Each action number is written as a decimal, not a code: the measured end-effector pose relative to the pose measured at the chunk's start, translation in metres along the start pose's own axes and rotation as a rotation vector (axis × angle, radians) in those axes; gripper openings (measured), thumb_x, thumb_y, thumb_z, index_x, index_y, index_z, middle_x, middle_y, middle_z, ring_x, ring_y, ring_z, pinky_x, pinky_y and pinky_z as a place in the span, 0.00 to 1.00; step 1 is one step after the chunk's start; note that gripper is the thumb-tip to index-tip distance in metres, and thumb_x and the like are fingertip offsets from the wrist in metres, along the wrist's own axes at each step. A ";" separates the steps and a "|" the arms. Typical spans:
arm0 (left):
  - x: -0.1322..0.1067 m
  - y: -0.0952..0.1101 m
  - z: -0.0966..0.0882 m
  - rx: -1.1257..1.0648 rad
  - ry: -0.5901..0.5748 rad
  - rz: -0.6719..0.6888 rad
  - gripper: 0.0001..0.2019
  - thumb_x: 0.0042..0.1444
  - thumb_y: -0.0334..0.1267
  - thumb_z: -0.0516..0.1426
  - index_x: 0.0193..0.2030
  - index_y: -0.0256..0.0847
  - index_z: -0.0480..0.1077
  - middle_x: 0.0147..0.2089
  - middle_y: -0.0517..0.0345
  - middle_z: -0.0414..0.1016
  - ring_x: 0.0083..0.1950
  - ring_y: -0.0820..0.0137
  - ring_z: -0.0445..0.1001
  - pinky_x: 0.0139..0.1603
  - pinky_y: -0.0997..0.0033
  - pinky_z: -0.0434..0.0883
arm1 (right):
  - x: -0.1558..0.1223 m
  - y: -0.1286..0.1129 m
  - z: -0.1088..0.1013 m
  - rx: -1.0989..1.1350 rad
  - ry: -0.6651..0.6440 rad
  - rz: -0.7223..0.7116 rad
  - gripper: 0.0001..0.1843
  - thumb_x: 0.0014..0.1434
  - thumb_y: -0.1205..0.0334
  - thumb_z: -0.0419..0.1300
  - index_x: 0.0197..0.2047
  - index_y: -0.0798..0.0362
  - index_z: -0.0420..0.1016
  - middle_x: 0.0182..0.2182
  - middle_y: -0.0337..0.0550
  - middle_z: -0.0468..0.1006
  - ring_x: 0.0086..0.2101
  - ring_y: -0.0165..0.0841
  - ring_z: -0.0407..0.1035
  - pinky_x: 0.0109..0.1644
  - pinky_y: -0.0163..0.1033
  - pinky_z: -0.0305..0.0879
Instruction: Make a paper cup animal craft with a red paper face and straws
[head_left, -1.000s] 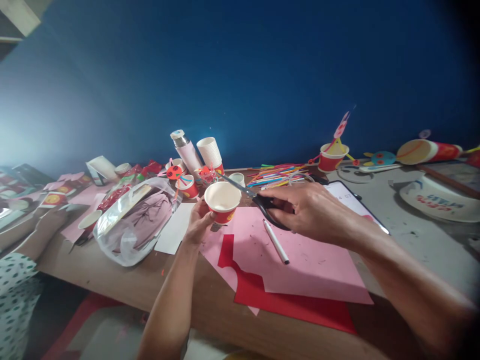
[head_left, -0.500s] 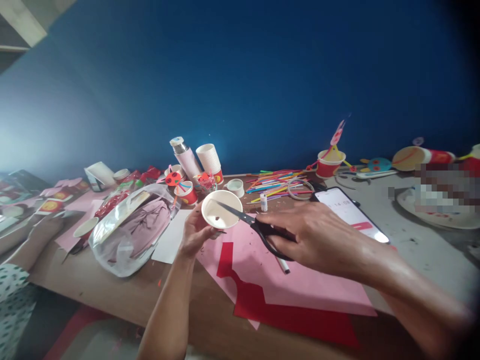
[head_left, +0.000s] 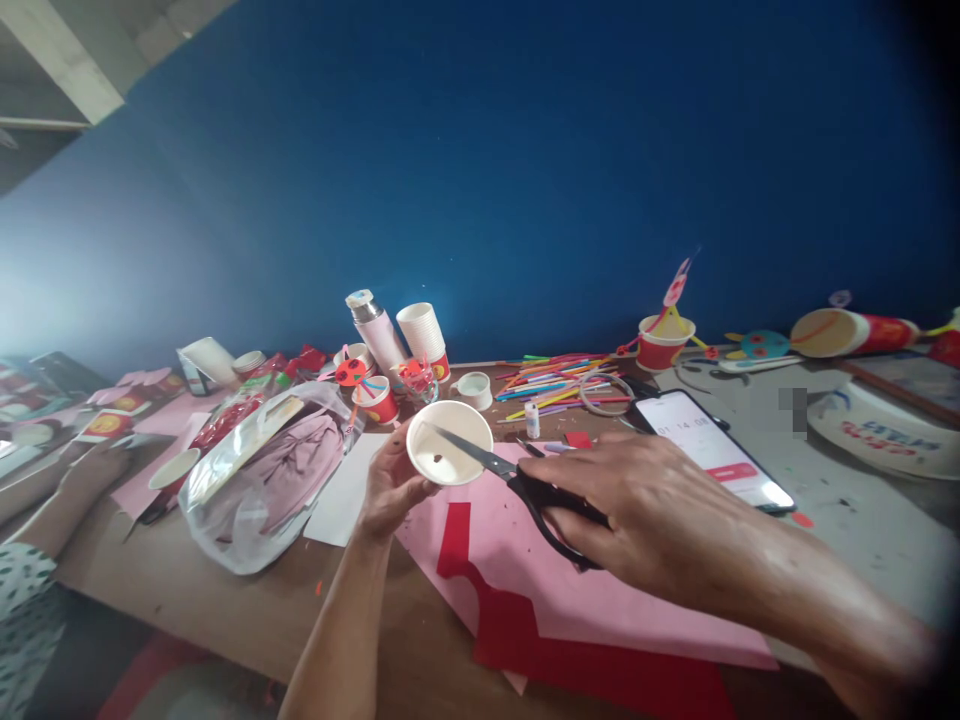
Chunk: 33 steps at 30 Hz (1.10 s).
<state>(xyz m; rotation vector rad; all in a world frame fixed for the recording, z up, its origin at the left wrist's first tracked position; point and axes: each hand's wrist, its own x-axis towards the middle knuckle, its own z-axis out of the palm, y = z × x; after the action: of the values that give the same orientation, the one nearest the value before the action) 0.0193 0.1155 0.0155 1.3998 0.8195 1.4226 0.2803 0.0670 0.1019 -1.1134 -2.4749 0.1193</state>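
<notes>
In my left hand (head_left: 388, 490) is a white-lined paper cup (head_left: 452, 470), its open mouth tilted toward me, with a small dark hole low inside. My right hand (head_left: 622, 500) grips black-handled scissors (head_left: 559, 510). The blades reach over the cup's rim into its mouth. Beneath both hands lies a pink paper sheet (head_left: 570, 605), and on it a cut piece of red paper (head_left: 517, 620). A small white bottle (head_left: 532, 421) stands just beyond the scissors.
A clear plastic bag (head_left: 247, 520) lies left of my left hand. Behind are a flask (head_left: 379, 332), stacked paper cups (head_left: 421, 335) and colourful sticks (head_left: 562, 382). A phone (head_left: 709, 450) lies beyond my right hand. Another person's hand (head_left: 94, 480) is at far left.
The whole view has shifted, so things sit slightly lower in it. The cup and scissors keep nearly the same pose, the blades still inside the cup's mouth.
</notes>
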 end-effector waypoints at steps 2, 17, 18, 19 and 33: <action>0.000 0.000 0.002 -0.007 0.004 -0.006 0.36 0.36 0.45 0.67 0.55 0.40 0.66 0.47 0.45 0.74 0.46 0.55 0.72 0.36 0.64 0.75 | 0.002 0.000 0.000 0.001 -0.023 0.011 0.14 0.55 0.65 0.54 0.44 0.47 0.74 0.34 0.40 0.79 0.29 0.34 0.71 0.33 0.38 0.55; 0.002 -0.007 -0.001 0.040 0.027 -0.025 0.24 0.43 0.39 0.64 0.50 0.43 0.69 0.45 0.51 0.74 0.42 0.60 0.73 0.33 0.68 0.74 | 0.006 -0.002 0.006 0.005 -0.031 0.040 0.08 0.55 0.67 0.52 0.35 0.50 0.72 0.26 0.39 0.75 0.27 0.32 0.65 0.28 0.37 0.43; 0.003 -0.007 -0.001 0.050 0.024 -0.024 0.23 0.44 0.39 0.64 0.50 0.42 0.69 0.45 0.51 0.74 0.42 0.60 0.73 0.33 0.68 0.73 | 0.006 -0.002 0.007 0.005 -0.033 0.040 0.08 0.55 0.67 0.52 0.35 0.50 0.72 0.26 0.39 0.75 0.26 0.32 0.65 0.28 0.38 0.42; 0.003 -0.007 -0.001 0.059 0.021 -0.026 0.23 0.44 0.39 0.63 0.50 0.42 0.69 0.45 0.50 0.74 0.43 0.59 0.73 0.33 0.68 0.73 | 0.006 -0.001 0.009 0.007 -0.035 0.041 0.08 0.55 0.67 0.52 0.36 0.50 0.72 0.25 0.38 0.75 0.26 0.31 0.64 0.28 0.38 0.42; 0.006 -0.006 -0.007 0.066 0.035 -0.016 0.22 0.45 0.39 0.63 0.49 0.39 0.69 0.46 0.49 0.75 0.48 0.57 0.73 0.44 0.61 0.71 | 0.018 -0.002 0.022 0.403 -0.040 0.190 0.17 0.54 0.68 0.52 0.45 0.48 0.75 0.21 0.34 0.73 0.21 0.26 0.61 0.25 0.31 0.50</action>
<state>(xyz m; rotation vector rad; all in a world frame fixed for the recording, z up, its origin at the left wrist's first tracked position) 0.0142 0.1245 0.0113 1.4184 0.9053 1.4232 0.2596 0.0811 0.0882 -1.1668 -2.2327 0.6693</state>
